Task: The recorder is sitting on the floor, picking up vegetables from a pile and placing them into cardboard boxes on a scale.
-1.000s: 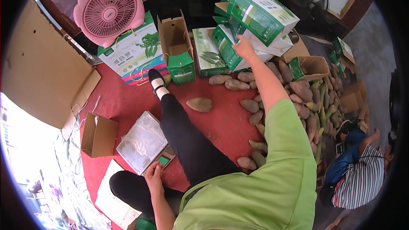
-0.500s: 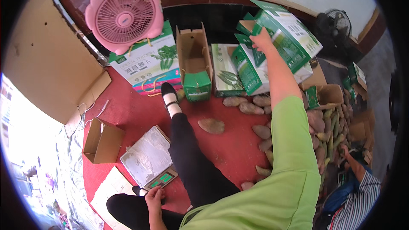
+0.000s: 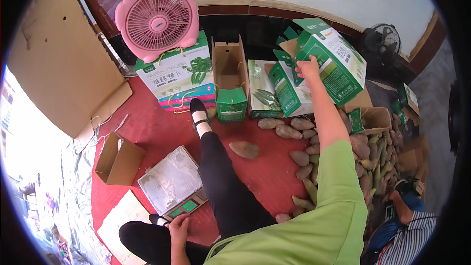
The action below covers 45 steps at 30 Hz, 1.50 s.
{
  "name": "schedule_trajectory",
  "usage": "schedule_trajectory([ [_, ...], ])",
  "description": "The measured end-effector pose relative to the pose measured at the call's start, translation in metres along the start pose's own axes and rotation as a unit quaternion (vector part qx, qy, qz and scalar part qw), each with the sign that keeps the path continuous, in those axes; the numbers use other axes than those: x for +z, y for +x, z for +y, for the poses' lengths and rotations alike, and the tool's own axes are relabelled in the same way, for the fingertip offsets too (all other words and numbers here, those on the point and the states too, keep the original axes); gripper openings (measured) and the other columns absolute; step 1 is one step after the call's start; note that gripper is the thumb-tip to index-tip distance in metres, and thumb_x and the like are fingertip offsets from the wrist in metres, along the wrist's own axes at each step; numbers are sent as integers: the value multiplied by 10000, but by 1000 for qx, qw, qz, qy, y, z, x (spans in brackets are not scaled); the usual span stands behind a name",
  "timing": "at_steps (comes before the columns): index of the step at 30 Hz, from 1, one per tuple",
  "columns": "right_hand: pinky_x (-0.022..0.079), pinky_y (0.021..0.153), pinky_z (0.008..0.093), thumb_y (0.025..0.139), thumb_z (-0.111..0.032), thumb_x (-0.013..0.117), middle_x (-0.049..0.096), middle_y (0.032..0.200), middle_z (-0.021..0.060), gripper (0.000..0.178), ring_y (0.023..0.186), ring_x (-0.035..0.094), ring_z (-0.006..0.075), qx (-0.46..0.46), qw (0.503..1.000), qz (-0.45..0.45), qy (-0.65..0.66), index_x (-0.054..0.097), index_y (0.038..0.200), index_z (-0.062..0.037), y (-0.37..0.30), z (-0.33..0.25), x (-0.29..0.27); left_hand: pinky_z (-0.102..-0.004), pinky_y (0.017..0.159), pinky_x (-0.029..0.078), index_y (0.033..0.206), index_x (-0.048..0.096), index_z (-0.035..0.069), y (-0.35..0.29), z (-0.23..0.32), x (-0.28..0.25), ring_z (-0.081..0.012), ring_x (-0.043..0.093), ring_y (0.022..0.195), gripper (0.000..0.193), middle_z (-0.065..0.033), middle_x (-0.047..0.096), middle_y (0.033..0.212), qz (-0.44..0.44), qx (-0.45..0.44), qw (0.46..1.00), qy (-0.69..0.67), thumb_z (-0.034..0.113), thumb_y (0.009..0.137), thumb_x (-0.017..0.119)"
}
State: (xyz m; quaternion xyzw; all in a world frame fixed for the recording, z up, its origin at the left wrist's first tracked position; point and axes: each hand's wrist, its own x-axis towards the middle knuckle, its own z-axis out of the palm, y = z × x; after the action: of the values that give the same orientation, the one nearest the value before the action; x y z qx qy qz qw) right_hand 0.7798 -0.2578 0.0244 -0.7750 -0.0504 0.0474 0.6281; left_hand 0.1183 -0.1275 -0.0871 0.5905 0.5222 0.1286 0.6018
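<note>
My right arm in a green sleeve stretches forward. The fingers of my right hand (image 3: pixel 308 69) are closed at the edge of a green-and-white carton (image 3: pixel 333 56), which lies tilted on other cartons. Just left of that hand another green-and-white carton (image 3: pixel 286 88) leans with its flaps raised. My left hand (image 3: pixel 179 226) is low by my bent knee, fingers curled together with nothing visible in them. Beside it on the red floor lies a flat scale (image 3: pixel 169 179) with a green-lit display.
An open carton (image 3: pixel 230 76) stands left of the stacked ones. A pink fan (image 3: pixel 158 22) tops a carton (image 3: pixel 174 76). One loose radish-like root (image 3: pixel 244 149) lies near my leg; a heap of roots (image 3: pixel 370 157) spreads right. A person in a striped shirt (image 3: pixel 409 233) works there.
The view has shifted, so the cartons and fan sit lower. My right hand has stayed at the tilted carton's edge. My left hand is still beside my knee.
</note>
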Motion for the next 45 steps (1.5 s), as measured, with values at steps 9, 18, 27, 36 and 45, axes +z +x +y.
schedule_trajectory([
  [9,503,641,298,833,-92,658,648,995,125,592,753,623,174,-51,982,20,183,352,1325,31,-131,-28,-67,-241,742,495,990,688,-33,0,-6,-3,-116,627,799,162,-60,685,856,-18,83,995,58,32,845,651],
  [18,444,488,211,915,-163,621,674,836,79,240,626,628,112,-236,950,50,200,553,1108,-38,-243,-138,-120,-254,730,499,996,698,8,-11,9,-4,-116,631,775,169,-73,683,857,-20,168,984,63,65,840,672],
  [27,314,409,150,982,-168,494,537,672,-27,246,489,419,22,-191,900,-195,340,555,1147,6,-298,-159,-77,-261,780,503,1047,678,4,-12,-15,-16,-111,630,864,204,-58,681,932,-13,166,986,-18,83,859,666],
  [36,308,353,175,1000,-192,463,482,558,-55,178,395,409,45,82,753,-488,434,552,909,-68,-336,-128,84,-214,691,466,1113,654,12,-13,-7,-40,-68,582,767,229,-12,654,859,95,158,979,-91,104,905,630],
  [45,295,420,238,946,-278,533,415,550,-95,201,420,364,56,276,794,-499,211,554,774,-177,-359,26,223,-222,686,466,1145,639,18,-18,-27,-50,-77,560,774,265,-18,641,895,112,166,975,-99,89,890,636],
])
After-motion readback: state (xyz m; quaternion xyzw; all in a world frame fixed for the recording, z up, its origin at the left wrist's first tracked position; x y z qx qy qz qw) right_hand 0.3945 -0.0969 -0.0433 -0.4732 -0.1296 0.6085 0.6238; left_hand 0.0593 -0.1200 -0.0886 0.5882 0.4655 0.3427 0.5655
